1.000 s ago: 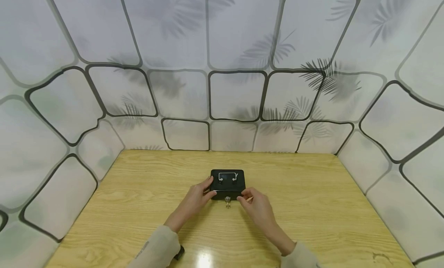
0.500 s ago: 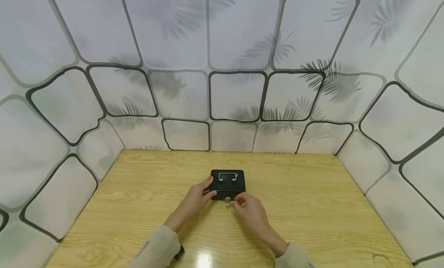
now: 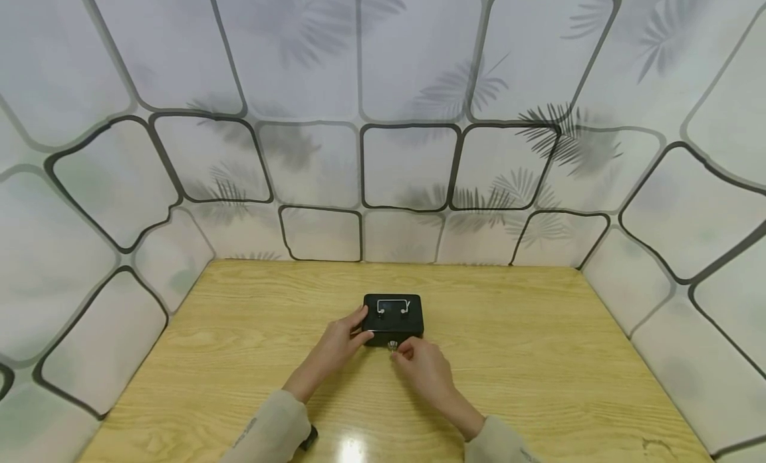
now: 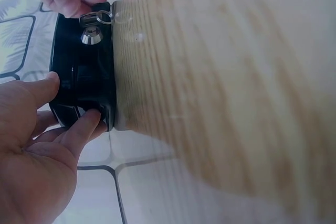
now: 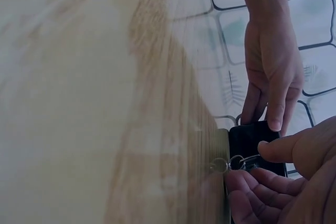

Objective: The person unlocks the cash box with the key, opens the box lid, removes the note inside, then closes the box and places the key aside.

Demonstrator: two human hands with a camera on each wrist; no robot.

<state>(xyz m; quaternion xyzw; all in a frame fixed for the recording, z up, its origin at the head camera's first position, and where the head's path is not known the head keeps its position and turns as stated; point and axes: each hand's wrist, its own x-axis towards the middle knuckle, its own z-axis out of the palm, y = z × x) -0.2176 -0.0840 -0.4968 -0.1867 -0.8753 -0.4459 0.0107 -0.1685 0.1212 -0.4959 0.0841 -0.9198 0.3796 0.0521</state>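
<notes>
A small black cash box (image 3: 392, 324) with a wire handle (image 3: 392, 303) on its lid sits on the wooden table. From its front sticks a silver lock cylinder (image 4: 92, 36) with a key (image 4: 90, 19) in it, and a ring (image 5: 237, 162) hangs from the key. My left hand (image 3: 333, 346) grips the box's left front corner, thumb on the front and fingers along the side. At the lock, my right hand (image 3: 426, 370) pinches the key between thumb and fingers, partly hiding it in the head view.
The wood-grain table (image 3: 538, 356) spreads around the box. Patterned cloth walls (image 3: 407, 163) rise at the back and both sides. A small black object (image 3: 309, 438) shows beside the left sleeve (image 3: 272, 426).
My right hand has moved left from the box's right front corner to the key at the lock. The left hand and the box have stayed in place.
</notes>
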